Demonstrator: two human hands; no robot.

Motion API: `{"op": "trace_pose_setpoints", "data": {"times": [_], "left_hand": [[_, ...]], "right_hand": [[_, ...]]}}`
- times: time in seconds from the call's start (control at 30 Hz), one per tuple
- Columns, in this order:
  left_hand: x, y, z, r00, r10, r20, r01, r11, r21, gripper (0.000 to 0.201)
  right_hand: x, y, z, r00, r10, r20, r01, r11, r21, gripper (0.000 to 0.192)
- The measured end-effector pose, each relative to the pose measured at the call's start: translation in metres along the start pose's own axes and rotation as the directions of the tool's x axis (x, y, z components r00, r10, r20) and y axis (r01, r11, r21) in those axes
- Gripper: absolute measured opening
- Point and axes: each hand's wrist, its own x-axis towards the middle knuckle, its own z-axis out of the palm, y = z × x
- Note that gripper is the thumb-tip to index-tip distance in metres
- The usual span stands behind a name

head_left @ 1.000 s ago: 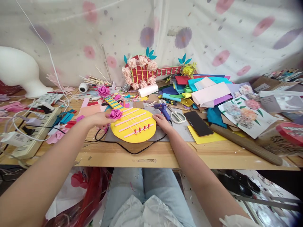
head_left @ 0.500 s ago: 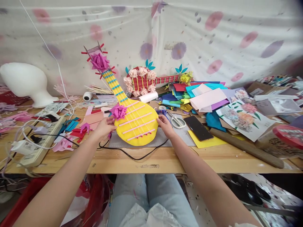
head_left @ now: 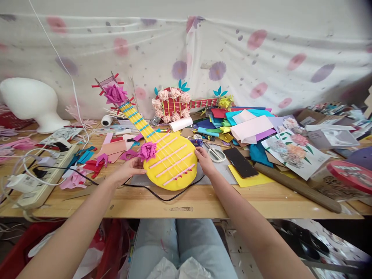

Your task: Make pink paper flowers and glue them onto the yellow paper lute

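Compared with 0.5 s ago, the yellow paper guitar (head_left: 170, 161) is tilted lower, its neck now less steep. The long axis runs from the round body near the table (head_left: 203, 201) edge up to the pink flower (head_left: 115, 94) at far left. The left hand (head_left: 128, 170) and the right hand (head_left: 205, 161) hold the body's 2 sides, fingers narrow on its edges.

No text, label, brand or number is legible; the printed card (head_left: 63, 133) at the far left carries marks too small to read.
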Motion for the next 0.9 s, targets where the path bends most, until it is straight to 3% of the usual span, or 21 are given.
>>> {"op": "trace_pose_setpoints", "data": {"times": [0.13,0.27,0.57,0.8,0.9], "left_hand": [[-0.007,0.008,-0.002,1.000,0.013,-0.024,-0.017,0.989,-0.145,0.053],[-0.007,0.022,-0.006,0.998,0.005,-0.070,-0.025,0.958,-0.284,0.037],[-0.008,0.043,-0.017,0.991,-0.050,-0.125,0.006,0.946,-0.324,0.031],[-0.010,0.061,-0.020,0.975,0.079,-0.208,-0.161,0.895,-0.416,0.034],[-0.010,0.060,-0.020,0.970,0.070,-0.233,-0.164,0.897,-0.411,0.030]], "right_hand": [[0.001,0.005,0.000,1.000,-0.001,-0.021,0.002,1.000,0.010,0.036],[0.002,0.005,0.001,1.000,-0.014,0.001,0.014,0.999,0.044,0.036],[0.003,-0.002,0.002,0.999,-0.010,0.035,0.009,1.000,0.028,0.032],[0.003,-0.001,0.003,0.999,-0.032,0.019,0.031,0.996,0.078,0.030],[0.002,-0.002,0.003,1.000,-0.031,0.006,0.030,0.997,0.077,0.031]]}}
